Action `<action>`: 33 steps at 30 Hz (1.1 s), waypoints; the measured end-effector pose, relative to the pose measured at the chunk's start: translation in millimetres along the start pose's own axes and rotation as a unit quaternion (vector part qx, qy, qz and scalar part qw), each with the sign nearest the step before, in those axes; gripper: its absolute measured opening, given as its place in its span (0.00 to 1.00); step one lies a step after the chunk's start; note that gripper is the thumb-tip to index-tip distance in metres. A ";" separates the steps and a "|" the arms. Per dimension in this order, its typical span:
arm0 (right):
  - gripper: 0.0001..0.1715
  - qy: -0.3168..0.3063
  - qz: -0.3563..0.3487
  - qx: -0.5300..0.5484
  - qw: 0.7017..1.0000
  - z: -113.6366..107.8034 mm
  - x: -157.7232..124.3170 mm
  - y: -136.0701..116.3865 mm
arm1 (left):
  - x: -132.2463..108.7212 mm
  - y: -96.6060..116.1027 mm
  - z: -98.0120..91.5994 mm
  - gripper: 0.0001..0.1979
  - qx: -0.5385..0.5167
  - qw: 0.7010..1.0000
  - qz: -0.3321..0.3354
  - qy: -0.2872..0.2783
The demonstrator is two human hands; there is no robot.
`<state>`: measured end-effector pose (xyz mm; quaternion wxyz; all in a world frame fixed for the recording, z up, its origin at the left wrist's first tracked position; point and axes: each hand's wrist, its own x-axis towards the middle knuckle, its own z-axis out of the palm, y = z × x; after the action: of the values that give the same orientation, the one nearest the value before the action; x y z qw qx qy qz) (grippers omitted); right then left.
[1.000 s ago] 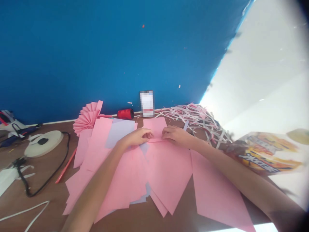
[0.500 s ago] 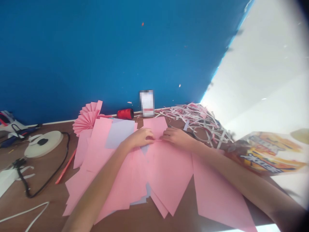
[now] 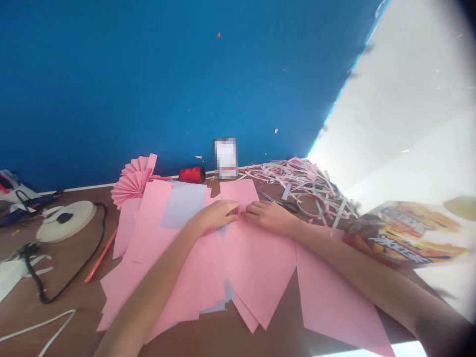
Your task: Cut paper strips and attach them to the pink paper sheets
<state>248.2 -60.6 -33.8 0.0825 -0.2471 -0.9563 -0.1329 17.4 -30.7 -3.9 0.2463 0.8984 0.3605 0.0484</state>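
A pink sheet of paper (image 3: 240,191) lies in front of me, with both hands meeting across it. My left hand (image 3: 217,214) pinches the sheet's left side, thumb and fingers together. My right hand (image 3: 269,216) closes its curled fingers on the same sheet close beside; its fingertips are partly hidden. More pink sheets (image 3: 260,267) spread beneath both hands, and a pale lilac sheet (image 3: 184,206) lies to the left. Just beyond my right hand rest scissors (image 3: 277,199). A pleated pink paper fan (image 3: 132,181) stands at the back left.
A phone (image 3: 226,158) leans on the blue wall beside a red spool (image 3: 192,174). Paper strips (image 3: 297,176) heap at the back right, near a printed plastic bag (image 3: 416,238). At left are a white reel (image 3: 67,221), a black cable (image 3: 70,285) and a red pen (image 3: 101,255).
My right hand has shifted slightly left and nearer to me along the sheet, uncovering more of the scissors. My left hand has moved only a little.
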 end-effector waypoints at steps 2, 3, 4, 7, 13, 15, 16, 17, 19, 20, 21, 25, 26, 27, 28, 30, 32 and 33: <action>0.19 0.012 0.005 0.011 1.000 3.3 -0.9 0.6 | -0.9 0.0 0.7 0.10 -0.005 1.000 -0.011 -0.004; 0.19 0.018 0.008 0.016 1.000 5.2 -1.4 0.8 | -1.1 0.2 0.8 0.10 -0.005 1.000 -0.013 -0.003; 0.19 0.024 0.011 0.023 0.999 6.9 -1.9 1.0 | -1.3 0.5 0.9 0.10 -0.004 1.000 -0.014 -0.002; 0.18 0.039 0.019 0.045 0.998 9.9 -3.0 1.3 | -1.1 1.2 1.2 0.10 -0.008 1.000 -0.015 0.003; 0.20 0.040 0.017 0.071 0.997 7.9 -3.2 2.8 | 0.1 -1.2 2.2 0.11 -0.036 0.999 -0.016 -0.006; 0.19 0.040 0.013 0.060 0.997 8.0 -3.1 2.7 | 0.1 -2.2 2.1 0.11 -0.041 0.999 -0.013 -0.008; 0.19 0.040 0.011 0.050 0.998 8.3 -3.0 2.4 | 0.0 -2.5 2.0 0.11 -0.044 0.999 -0.012 -0.007; 0.18 0.041 0.009 0.037 0.998 8.5 -2.9 1.9 | -0.1 -2.7 1.8 0.11 -0.048 0.999 -0.013 -0.006; 0.17 0.041 0.005 0.010 0.999 8.7 -2.6 0.3 | -0.5 -2.7 1.3 0.12 -0.058 0.998 -0.020 -0.008; 0.17 0.039 0.004 -0.002 0.999 8.3 -2.4 -0.5 | -0.7 -2.8 1.1 0.12 -0.064 0.998 -0.024 -0.010; 0.16 0.036 0.003 -0.011 0.999 7.7 -2.2 -1.4 | -0.9 -2.8 1.1 0.12 -0.068 0.997 -0.029 -0.011; 0.15 0.020 0.000 -0.024 1.000 3.8 -1.6 -3.5 | -0.7 -3.0 3.5 0.12 -0.058 0.997 -0.042 -0.003; 0.14 0.017 -0.002 -0.027 0.999 3.1 -1.5 -3.7 | -0.3 -2.9 4.8 0.12 -0.047 0.998 -0.045 0.003; 0.14 0.013 -0.005 -0.030 0.999 2.6 -1.4 -3.8 | 0.2 -2.9 6.4 0.12 -0.034 0.998 -0.049 0.011; 0.14 0.008 -0.006 -0.032 0.999 2.4 -1.3 -3.9 | 1.0 -2.9 8.2 0.12 -0.019 0.998 -0.052 0.019; 0.13 -0.003 -0.006 -0.031 1.000 2.8 -1.3 -4.5 | 2.7 -3.3 11.9 0.12 0.008 0.998 -0.055 0.033; 0.12 -0.012 -0.002 -0.023 1.000 3.1 -1.2 -5.7 | 4.3 -4.1 15.0 0.13 0.023 0.997 -0.056 0.038; 0.11 -0.016 0.001 -0.019 1.000 2.9 -1.1 -6.5 | 4.9 -4.6 16.2 0.13 0.026 0.997 -0.057 0.039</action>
<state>245.7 -65.7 -38.2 0.0626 -0.2521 -0.9545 -0.1467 22.4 -31.2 -20.7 0.2111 0.8797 0.4218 0.0598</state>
